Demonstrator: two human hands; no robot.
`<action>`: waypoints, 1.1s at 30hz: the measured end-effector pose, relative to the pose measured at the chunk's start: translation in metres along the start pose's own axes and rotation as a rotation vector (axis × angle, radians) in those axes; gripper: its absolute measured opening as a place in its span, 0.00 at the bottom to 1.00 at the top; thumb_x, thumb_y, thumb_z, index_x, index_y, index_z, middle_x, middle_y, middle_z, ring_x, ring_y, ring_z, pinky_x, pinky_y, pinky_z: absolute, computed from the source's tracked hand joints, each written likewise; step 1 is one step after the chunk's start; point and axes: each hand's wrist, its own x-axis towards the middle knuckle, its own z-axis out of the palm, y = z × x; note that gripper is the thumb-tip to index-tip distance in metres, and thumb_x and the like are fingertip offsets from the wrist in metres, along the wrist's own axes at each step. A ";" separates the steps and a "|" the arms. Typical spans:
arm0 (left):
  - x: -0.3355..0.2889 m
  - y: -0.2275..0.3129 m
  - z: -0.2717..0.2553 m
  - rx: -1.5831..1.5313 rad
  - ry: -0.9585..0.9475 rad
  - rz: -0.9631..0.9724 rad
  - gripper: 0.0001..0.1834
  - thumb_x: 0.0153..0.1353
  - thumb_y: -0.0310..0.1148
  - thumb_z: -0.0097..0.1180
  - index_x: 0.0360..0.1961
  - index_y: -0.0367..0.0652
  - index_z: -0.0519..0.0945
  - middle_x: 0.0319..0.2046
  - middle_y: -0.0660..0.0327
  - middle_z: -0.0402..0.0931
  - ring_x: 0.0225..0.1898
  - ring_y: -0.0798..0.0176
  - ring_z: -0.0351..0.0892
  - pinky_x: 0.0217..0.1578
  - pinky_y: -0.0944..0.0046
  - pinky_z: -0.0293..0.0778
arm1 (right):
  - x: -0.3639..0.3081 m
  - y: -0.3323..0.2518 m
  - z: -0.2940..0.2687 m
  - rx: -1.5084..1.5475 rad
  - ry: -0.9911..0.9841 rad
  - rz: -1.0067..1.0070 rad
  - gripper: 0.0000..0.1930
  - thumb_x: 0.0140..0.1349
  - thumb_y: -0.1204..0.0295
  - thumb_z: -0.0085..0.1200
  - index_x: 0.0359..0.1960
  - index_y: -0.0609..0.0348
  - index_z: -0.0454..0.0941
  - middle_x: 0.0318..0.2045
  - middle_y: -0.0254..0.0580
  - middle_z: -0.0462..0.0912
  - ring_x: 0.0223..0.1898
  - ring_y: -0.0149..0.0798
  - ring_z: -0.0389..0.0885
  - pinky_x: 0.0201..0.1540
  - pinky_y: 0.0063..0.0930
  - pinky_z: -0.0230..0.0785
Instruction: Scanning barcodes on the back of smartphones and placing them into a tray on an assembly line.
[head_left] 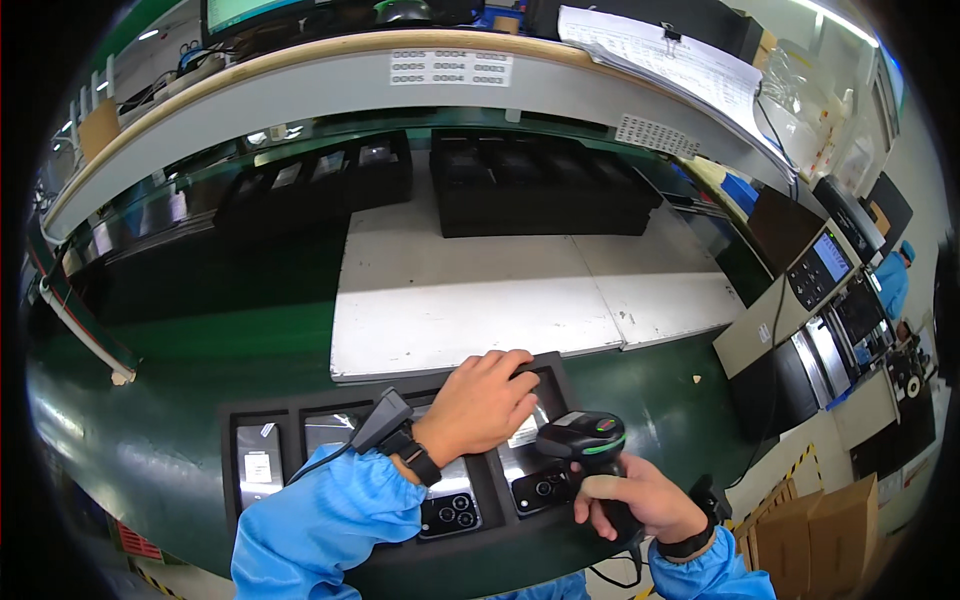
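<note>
My right hand (645, 500) is wrapped round the handle of a black barcode scanner (582, 432), whose head is over the right end of a black foam tray (558, 376). My left hand (483, 400) reaches across the tray, palm down, its fingers slightly bent and apart near the far edge. Wrapped phones lie in the tray's slots: one with a white label (258, 466) at the left end, one with its camera lenses (450, 514) showing below my left wrist, and another (540, 490) beside the scanner. My left forearm hides part of the tray.
A white board (450, 300) lies beyond the tray on the green table (220, 340). Stacked black foam trays (540, 205) stand at the back under a shelf (300, 95). A label printer (800, 290) is at the right, cardboard boxes (815, 540) below it.
</note>
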 end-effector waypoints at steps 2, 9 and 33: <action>-0.001 0.000 0.001 0.005 -0.009 0.008 0.15 0.67 0.39 0.55 0.50 0.43 0.82 0.57 0.53 0.74 0.55 0.48 0.75 0.56 0.50 0.71 | -0.006 0.000 -0.003 0.004 -0.010 -0.091 0.23 0.66 0.76 0.54 0.61 0.73 0.65 0.35 0.58 0.86 0.20 0.37 0.81 0.23 0.27 0.73; -0.003 -0.003 0.009 0.016 -0.009 0.033 0.15 0.67 0.41 0.54 0.49 0.45 0.82 0.60 0.50 0.72 0.58 0.46 0.73 0.56 0.49 0.71 | 0.011 0.028 -0.056 -0.107 0.390 -0.325 0.14 0.61 0.77 0.59 0.48 0.63 0.74 0.34 0.47 0.85 0.25 0.34 0.82 0.26 0.26 0.74; 0.007 0.000 0.015 -0.371 0.043 -0.096 0.17 0.65 0.40 0.55 0.42 0.36 0.68 0.42 0.52 0.67 0.43 0.47 0.69 0.47 0.50 0.66 | 0.061 0.019 -0.098 -1.122 0.954 -0.442 0.23 0.61 0.65 0.66 0.54 0.68 0.81 0.49 0.59 0.86 0.50 0.55 0.84 0.57 0.40 0.71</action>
